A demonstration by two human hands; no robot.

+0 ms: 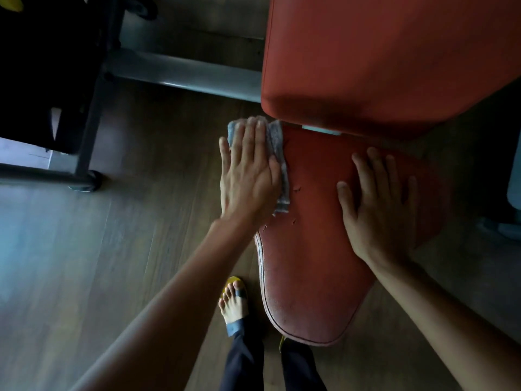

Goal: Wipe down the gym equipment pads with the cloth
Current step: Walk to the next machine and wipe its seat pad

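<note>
The left hand (249,170), fingers together, is pressing the cloth (277,148) on the seat pad's (310,263) left edge, beside open floor (127,221). The right hand (380,204) is resting mid-pad, fingers spread.

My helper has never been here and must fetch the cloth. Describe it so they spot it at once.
Find the red seat pad below the larger back pad. At the seat's left edge, near the gap between them, the left hand presses flat on the cloth. It is the only grey, crumpled fabric among red padding and wood floor.
</note>
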